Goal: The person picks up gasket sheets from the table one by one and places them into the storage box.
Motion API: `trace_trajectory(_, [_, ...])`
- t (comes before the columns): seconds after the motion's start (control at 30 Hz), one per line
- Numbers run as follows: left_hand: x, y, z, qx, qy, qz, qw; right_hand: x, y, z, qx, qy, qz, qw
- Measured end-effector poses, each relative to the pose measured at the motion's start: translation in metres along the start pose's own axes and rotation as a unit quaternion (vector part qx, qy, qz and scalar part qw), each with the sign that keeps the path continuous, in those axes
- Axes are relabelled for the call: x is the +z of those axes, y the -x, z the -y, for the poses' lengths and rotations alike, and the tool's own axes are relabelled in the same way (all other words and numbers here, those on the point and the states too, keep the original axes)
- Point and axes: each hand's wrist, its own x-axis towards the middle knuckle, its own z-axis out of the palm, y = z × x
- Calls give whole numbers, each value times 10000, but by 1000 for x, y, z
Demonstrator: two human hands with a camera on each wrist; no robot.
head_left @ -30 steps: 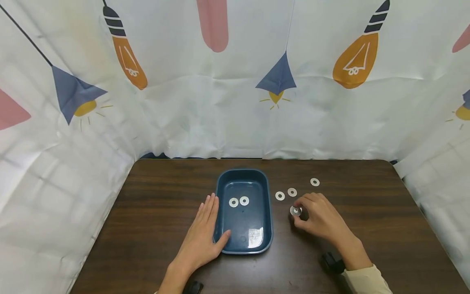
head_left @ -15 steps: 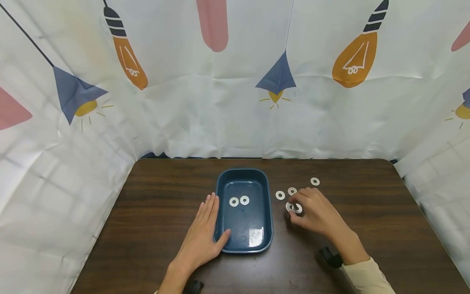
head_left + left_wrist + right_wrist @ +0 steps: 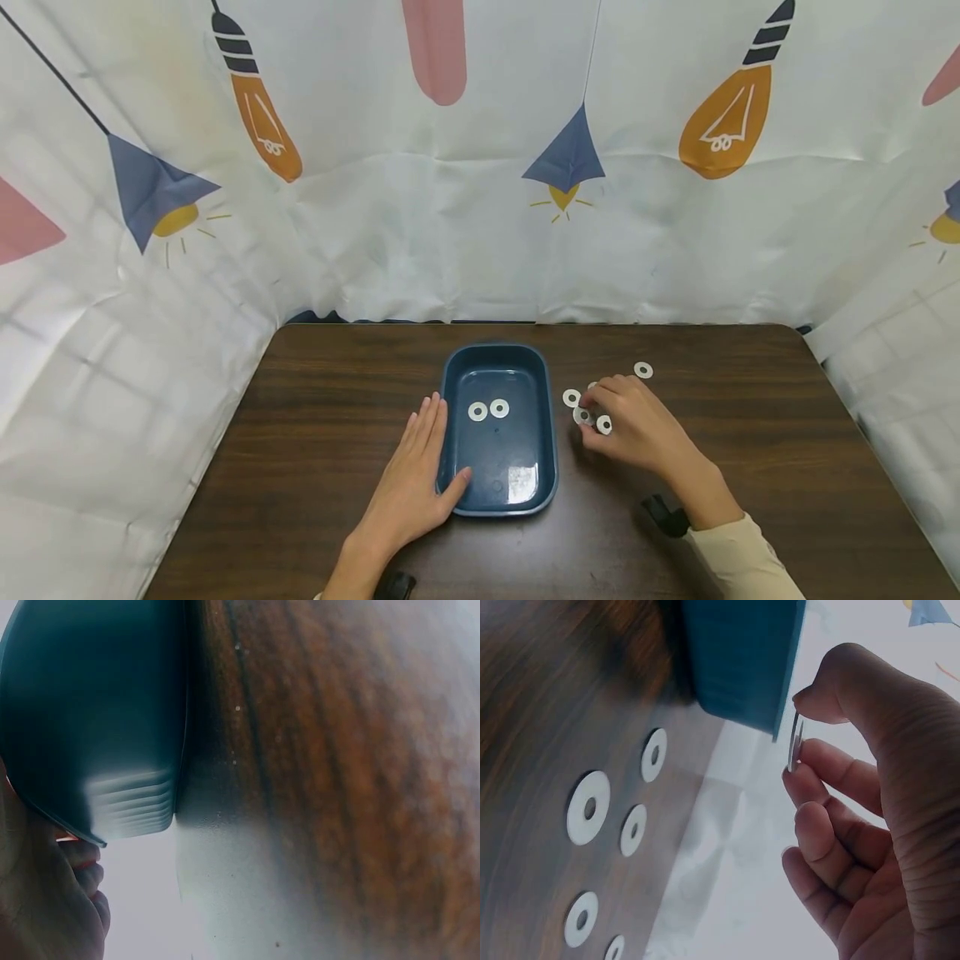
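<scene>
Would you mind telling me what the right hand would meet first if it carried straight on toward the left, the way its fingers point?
Probably the loose washer on the table just ahead of the right hand, then the blue tray wall; depth is uncertain.

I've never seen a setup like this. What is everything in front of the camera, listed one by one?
tray: one, dark blue, middle of the table
washers in tray: two, white, flat on its floor, side by side
washers on table: five in the right wrist view, white, right of the tray
held washer: one, white, seen edge-on
table: one, dark brown wood
backdrop: one, white cloth with orange bulbs, blue shades and pink shapes, behind and beside the table
wrist cameras: two, black, at the wrists
sleeve: one, cream, right forearm
left hand: flat on the table, against the tray's left side
right hand: pinches the held washer
</scene>
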Motion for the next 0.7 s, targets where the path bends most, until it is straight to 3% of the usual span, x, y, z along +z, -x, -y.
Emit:
trace_trajectory(0.23, [-2,-1,1,-43,-8,68,10000,1,-10,6,51,-130,76,9999])
trace_trajectory(0.7, [-2,0,1,-103,-30,171,9998,-4,-36,16,-298,-301,294,9987])
